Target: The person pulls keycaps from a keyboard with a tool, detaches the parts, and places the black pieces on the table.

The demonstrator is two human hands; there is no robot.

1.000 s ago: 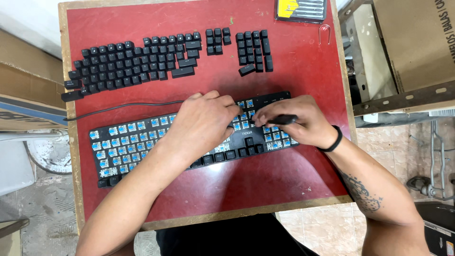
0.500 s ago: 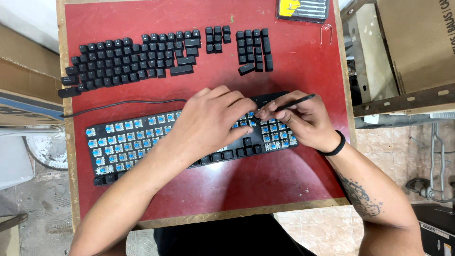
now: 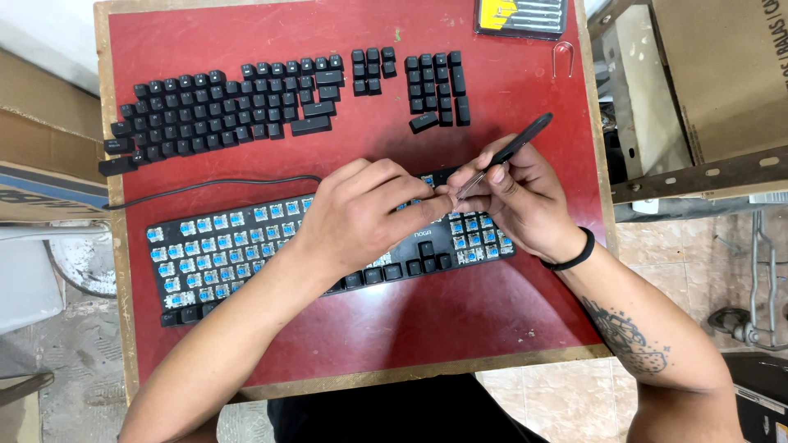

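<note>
Where the red table top [image 3: 484, 328] fills most of the view from above, a black keyboard [image 3: 246, 254] lies across its middle, most of its caps stripped so that blue switches show; a few black caps remain along its near edge. Its thin black cable [image 3: 213, 184] leaves the far edge and runs off toward the table's left side. Beyond the keyboard, toward the far edge of the table, the removed black keycaps [image 3: 238, 102] are laid out in rows that mirror the keyboard's own blocks, with a smaller group set apart to their right. A cardboard box [image 3: 722, 74] on a metal rack stands off the table's right side, and flattened cardboard [image 3: 41, 172] lies off its left.

The left hand [image 3: 361, 217] rests over the keyboard's centre, covering the switches beneath it; its fingers are gently curled and close together, the fingertips reaching toward the right hand. The right hand [image 3: 521, 201], a black band at its wrist, sits over the keyboard's right end and pinches a slim black tool [image 3: 513, 149] between thumb and forefingers, the tip slanting down to the switches where the two hands meet. What lies under that tip cannot be made out. A black-and-yellow tool case [image 3: 521, 16] sits at the table's far right corner, with a small wire keycap puller [image 3: 562, 57] just beside it.
</note>
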